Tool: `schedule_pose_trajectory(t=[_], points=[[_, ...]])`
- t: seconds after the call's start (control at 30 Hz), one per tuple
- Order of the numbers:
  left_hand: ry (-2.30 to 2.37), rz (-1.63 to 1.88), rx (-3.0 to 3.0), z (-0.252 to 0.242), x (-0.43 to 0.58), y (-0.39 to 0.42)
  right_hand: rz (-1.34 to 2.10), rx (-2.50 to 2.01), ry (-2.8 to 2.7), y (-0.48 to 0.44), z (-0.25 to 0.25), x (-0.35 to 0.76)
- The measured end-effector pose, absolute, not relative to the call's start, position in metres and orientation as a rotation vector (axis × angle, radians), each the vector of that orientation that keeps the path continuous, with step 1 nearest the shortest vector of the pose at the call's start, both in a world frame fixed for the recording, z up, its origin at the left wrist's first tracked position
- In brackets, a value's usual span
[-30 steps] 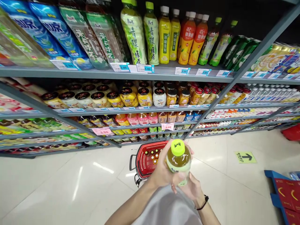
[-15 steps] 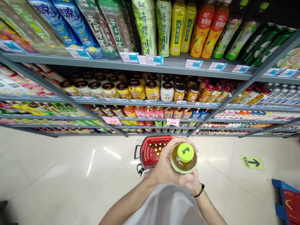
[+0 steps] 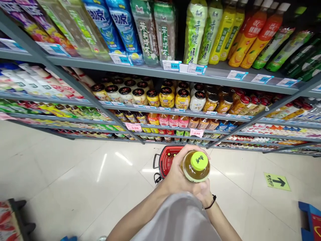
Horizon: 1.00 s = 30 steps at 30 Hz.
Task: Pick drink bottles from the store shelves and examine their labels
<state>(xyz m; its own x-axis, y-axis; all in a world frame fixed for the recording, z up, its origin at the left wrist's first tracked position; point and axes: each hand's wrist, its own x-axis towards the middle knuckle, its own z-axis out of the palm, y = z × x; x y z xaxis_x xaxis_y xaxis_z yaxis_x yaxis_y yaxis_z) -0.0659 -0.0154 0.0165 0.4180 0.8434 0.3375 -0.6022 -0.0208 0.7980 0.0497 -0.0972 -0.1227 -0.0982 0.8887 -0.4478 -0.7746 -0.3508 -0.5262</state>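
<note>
A tea bottle (image 3: 197,174) with a lime-green cap stands upright close in front of my body, amber liquid showing under the cap. My left hand (image 3: 178,172) wraps round it from the left, thumb and fingers curled about its upper part. Lower down, my right hand (image 3: 205,192), a black band on its wrist, is closed against the bottle's near right side; most of its fingers are hidden. Beyond my left hand a red shopping basket (image 3: 164,162) sits on the floor, partly covered by my hands, with a few bottle caps visible inside.
Ahead runs a grey shelf unit (image 3: 150,69) with several tiers of bottled drinks and fruit jars (image 3: 167,97). On the tiled floor a yellow arrow sign (image 3: 277,181) lies to the right. A blue stand (image 3: 307,221) is at the lower right, and a dark-edged display (image 3: 15,217) at the lower left.
My view has turned left, so the shelves shift rightward and the display at lower left comes into sight. Both hands keep hold of the bottle and now cover more of the basket.
</note>
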Motion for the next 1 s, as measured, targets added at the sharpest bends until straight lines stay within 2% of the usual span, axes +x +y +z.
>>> schedule_pose_trajectory(t=[0.53,1.0], points=[[0.449,1.124,1.077,0.008,-0.182,0.025,1.872,-0.699,-0.065,-0.056,-0.114,-0.067],[0.316,0.926,1.131,0.002,-0.167,0.035,1.72,-0.676,-0.125,-0.076,-0.109,-0.066]])
